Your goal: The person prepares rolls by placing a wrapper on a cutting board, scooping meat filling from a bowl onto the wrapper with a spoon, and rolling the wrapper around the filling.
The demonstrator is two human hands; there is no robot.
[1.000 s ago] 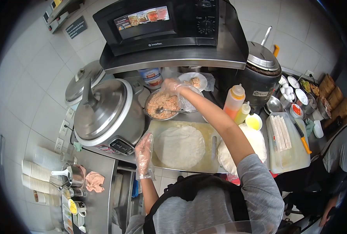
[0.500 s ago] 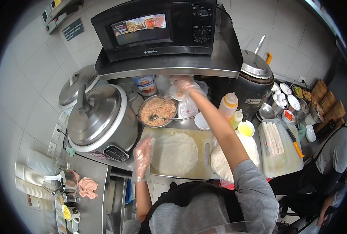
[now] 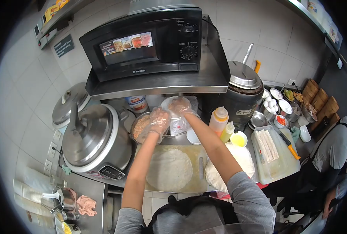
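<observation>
My left hand (image 3: 158, 120), in a clear plastic glove, hangs over the right side of a metal bowl of pinkish, chopped filling (image 3: 140, 125). Its fingers point towards the scale, blurred under the plastic. My right hand (image 3: 180, 105), also gloved, reaches into a white bowl (image 3: 168, 102) on top of a small kitchen scale (image 3: 177, 128). The fingertips and whatever they may touch there cannot be made out. Below my forearms, a flat round of dough (image 3: 169, 169) lies on a cutting board (image 3: 198, 183). A larger mass of dough (image 3: 224, 171) sits under my right forearm.
A shelf with a microwave (image 3: 142, 46) overhangs the scale. A large cooker (image 3: 91, 140) stands left. Squeeze bottles (image 3: 219, 119), a bowl of yellow liquid (image 3: 239, 139) and a knife (image 3: 289, 145) on a board are at right. Another person (image 3: 331, 148) stands far right.
My left hand has left the cutting board's left edge and moved up and right to the filling bowl and scale. My right hand stays at the white bowl. The camera view has shifted.
</observation>
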